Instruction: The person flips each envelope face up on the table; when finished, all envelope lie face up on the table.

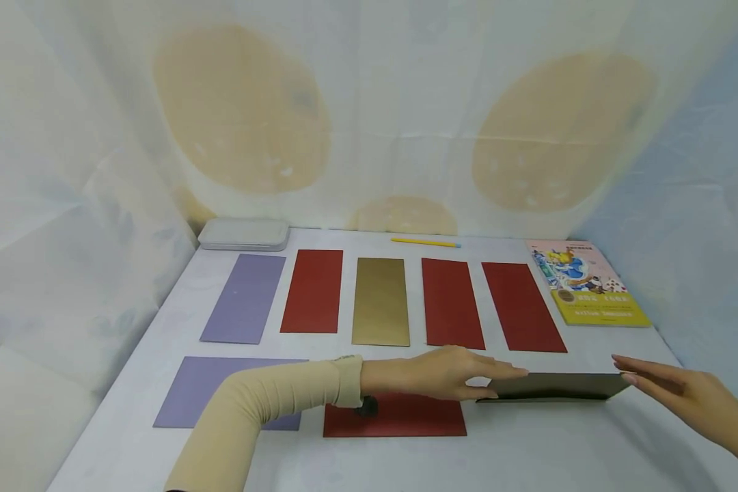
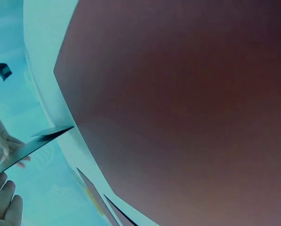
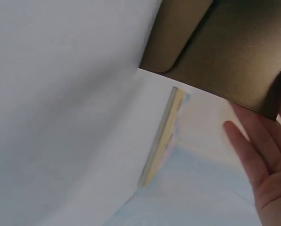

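I hold the gold envelope tilted up on its long side near the front of the table, just right of the near red paper. My right hand pinches its right end, thumb on one face and fingers behind; my left hand seems to have the left end narrowly between thumb and fingers. Whether its lower edge touches down, I cannot tell.

Because I hold only the ends, squeezing them inward could bow the thin middle, and letting go unevenly could drop one end first and leave it crooked. A fingertip catching the flap could crease it. My left sleeve crosses low over the near purple paper, so a careless brush might drag that askew.

The surface is white and looks smooth. Farther back lies a row: purple paper, red paper, gold paper, then two more red papers. Behind them are a grey case, a yellow pencil and, at the right, a colourful book. Pale curtains with big tan patches enclose everything
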